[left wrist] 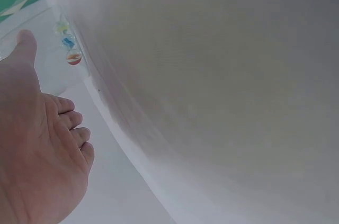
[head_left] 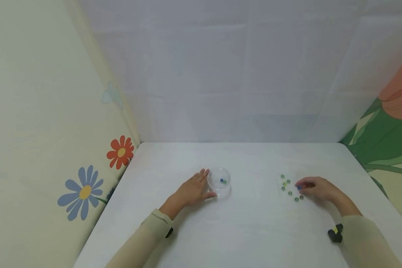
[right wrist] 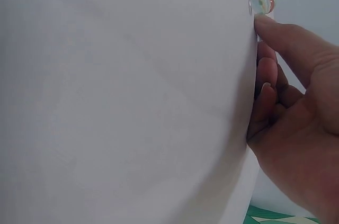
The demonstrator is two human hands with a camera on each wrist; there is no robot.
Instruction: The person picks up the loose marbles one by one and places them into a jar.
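Beside a clear round bowl [head_left: 223, 190], my left hand [head_left: 195, 189] rests with its fingers straight and its thumb spread along the near side. A blue marble [head_left: 222, 180] and a green marble [head_left: 225, 182] show inside the bowl. The left wrist view shows an orange-and-white marble [left wrist: 73, 57] in it too. Farther right, my right hand [head_left: 316, 187] pinches another blue marble [head_left: 299, 187] between thumb and fingers, low at the table. In the right wrist view that marble is hidden; a glass marble [right wrist: 261, 2] with a reddish swirl lies just beyond the thumb tip.
Several green glass marbles [head_left: 290, 193] are scattered left of the right hand, with a yellow marble [head_left: 284, 184] among them. A brownish marble [head_left: 301, 197] lies nearer me. The white table [head_left: 254, 230] meets a white cloth [head_left: 221, 93] behind and floral panels at both sides.
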